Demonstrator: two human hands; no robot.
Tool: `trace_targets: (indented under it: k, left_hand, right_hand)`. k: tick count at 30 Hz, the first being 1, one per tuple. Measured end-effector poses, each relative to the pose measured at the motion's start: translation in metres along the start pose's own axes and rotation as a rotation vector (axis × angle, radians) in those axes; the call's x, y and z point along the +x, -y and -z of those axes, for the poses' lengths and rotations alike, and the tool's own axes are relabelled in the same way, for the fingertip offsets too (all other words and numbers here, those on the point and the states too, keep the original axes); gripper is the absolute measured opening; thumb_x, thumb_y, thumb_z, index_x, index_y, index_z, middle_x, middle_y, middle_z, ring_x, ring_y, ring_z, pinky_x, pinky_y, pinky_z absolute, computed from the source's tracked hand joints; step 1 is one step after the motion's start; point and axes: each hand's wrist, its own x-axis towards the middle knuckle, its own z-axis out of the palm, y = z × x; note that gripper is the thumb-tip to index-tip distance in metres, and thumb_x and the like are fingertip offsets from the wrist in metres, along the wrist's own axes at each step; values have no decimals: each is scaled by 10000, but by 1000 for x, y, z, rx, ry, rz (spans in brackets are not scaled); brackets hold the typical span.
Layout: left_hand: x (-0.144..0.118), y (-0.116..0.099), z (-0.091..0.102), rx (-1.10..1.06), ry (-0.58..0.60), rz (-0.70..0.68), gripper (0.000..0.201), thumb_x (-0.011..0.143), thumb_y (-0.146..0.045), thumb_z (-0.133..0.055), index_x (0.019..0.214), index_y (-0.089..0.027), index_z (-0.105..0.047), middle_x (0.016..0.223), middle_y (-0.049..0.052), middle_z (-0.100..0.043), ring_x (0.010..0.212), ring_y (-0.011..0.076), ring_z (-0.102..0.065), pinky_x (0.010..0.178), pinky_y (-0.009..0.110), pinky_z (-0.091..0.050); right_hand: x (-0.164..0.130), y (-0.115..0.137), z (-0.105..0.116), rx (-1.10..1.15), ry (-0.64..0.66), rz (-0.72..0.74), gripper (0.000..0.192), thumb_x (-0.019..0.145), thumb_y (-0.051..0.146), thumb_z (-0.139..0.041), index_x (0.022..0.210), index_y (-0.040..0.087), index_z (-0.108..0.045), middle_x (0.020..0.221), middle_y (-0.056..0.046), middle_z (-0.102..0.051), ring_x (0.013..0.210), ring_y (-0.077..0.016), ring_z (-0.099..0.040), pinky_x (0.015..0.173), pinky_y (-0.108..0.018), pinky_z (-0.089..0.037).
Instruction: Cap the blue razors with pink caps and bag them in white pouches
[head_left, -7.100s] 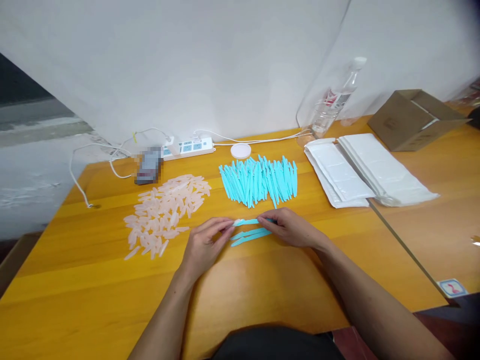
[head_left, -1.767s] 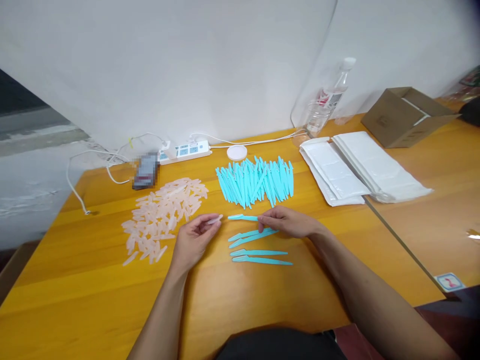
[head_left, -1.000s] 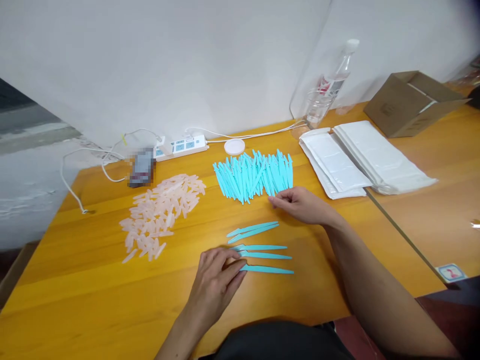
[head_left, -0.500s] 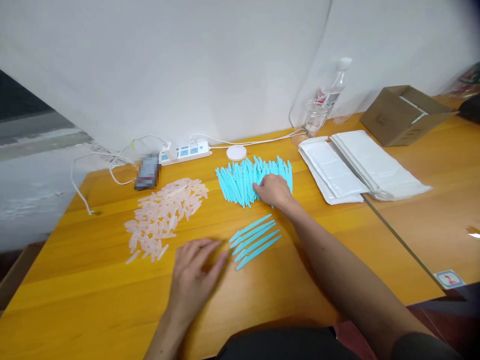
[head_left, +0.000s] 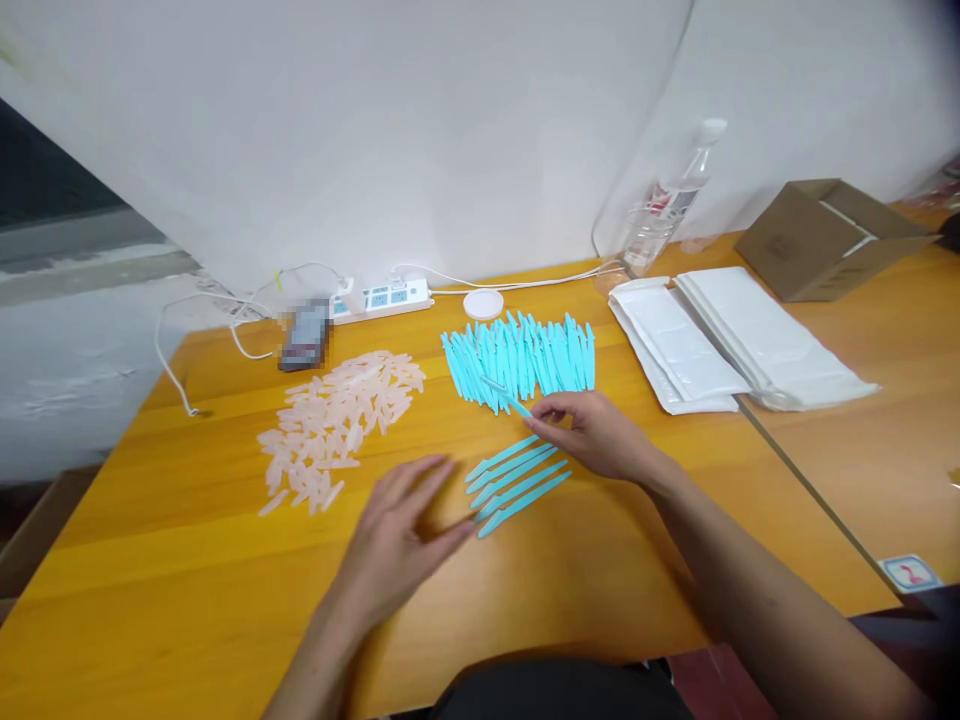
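Wooden desk (head_left: 187, 560), yellow-orange, carries everything. Far right: brown cardboard box (head_left: 829, 235), white padded mailers (head_left: 735, 340) stacked flat, clear water bottle (head_left: 671, 205) against the wall. Back edge: power strip (head_left: 382, 297), a white round lid (head_left: 483, 303) just beside the blue heap.

Two stock piles mid-desk: heap of blue razor handles (head_left: 525, 360), and left of it a spread of translucent pink caps (head_left: 341, 425), apart from each other.

Nearer the person: a row of four finished blue pieces (head_left: 517, 482), lying side by side, slanted.

Right hand (head_left: 600, 435) pinches one blue razor (head_left: 510, 397) by its near end, lifted just off the front of the heap, its far end over the pile. Left hand (head_left: 394, 535) flat and loose, fingers spread, grasping nothing, fingertips just beside the low end of the row.

Judgement: a fresh piece is being drawn from stock. Next move likely calls for the left hand to fetch a cap from the pink pile, then bring it to the razor's blade end.
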Motion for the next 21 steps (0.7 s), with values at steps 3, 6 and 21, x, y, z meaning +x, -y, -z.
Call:
trace_targets:
  k: [3,6,21]
  left_hand:
    - [23,-35,-29,71,88,-230,641,960,-542,-567,1521,-260,-437,1612,94,-395,1477,313,-367,1189,515,-357]
    - [36,-42,-48,153,183,-328,539,1027,-482,-458,1531,-297,-413,1643,37,-345,1513,311,-309,1219,560,-288]
    - [5,64,18,296,-242,-39,309,1010,-322,-523,1268,-253,-677,1204,91,-694,1091,249,-654,972,423,-517]
  right_hand:
    - [-8,-4,-4,71,-46,-28,298,942,416,-578,823,181,-719,760,-20,-739,689,-152,-664,620,-240,-448]
    - [-4,-13,-4,240,-132,-169,299,897,462,-641,879,172,-714,746,-37,-750,703,-178,-708,648,-258,-504]
    - [28,-26,-7,445,-17,-324,218,814,269,-644,995,149,-667,751,-20,-723,660,-127,-612,637,-232,-465]
